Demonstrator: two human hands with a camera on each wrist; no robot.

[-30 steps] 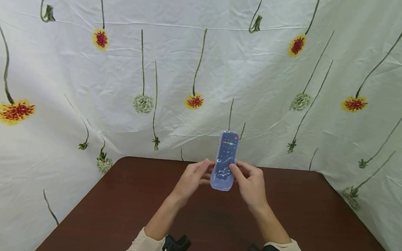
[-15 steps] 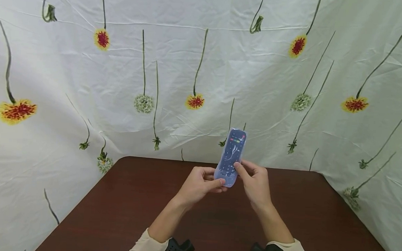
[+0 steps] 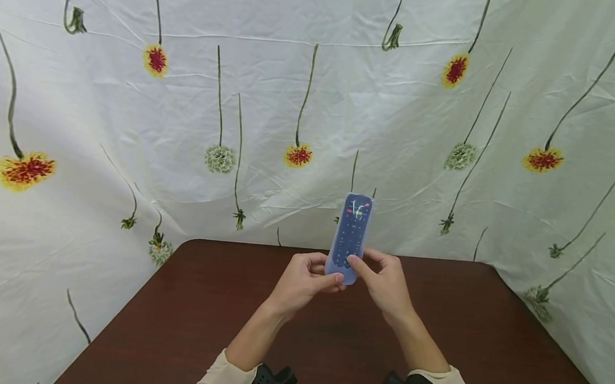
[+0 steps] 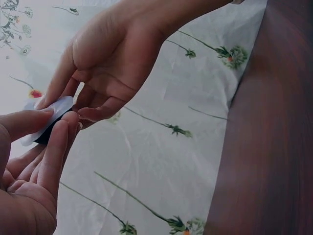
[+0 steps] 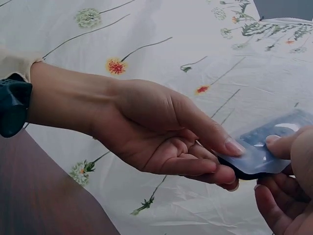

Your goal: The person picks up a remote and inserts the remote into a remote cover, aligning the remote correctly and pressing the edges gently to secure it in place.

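In the head view a remote control (image 3: 351, 228) in a clear, glossy plastic cover stands raised above the far part of the table, button side toward me, its top leaning slightly right. My left hand (image 3: 301, 280) pinches its bottom corner, thumb on the front and fingers behind. From the other side my right hand (image 3: 386, 281) grips the lower right edge, its thumb lying over the bottom buttons. The left wrist view shows the remote's cover (image 4: 61, 105) end-on between both hands, dark body beneath. In the right wrist view the cover (image 5: 252, 164) extends past the left thumb.
A dark brown wooden table (image 3: 219, 325) lies under the forearms. Behind it hangs a white cloth (image 3: 270, 110) printed with flowers. Black wrist devices (image 3: 274, 379) sit at both cream sleeves (image 3: 224, 377).
My left thumb, earlier held off the remote, has come down onto its bottom corner. The remote rose a little and tipped right, then swung back more upright. My right thumb shifted slightly left and down.
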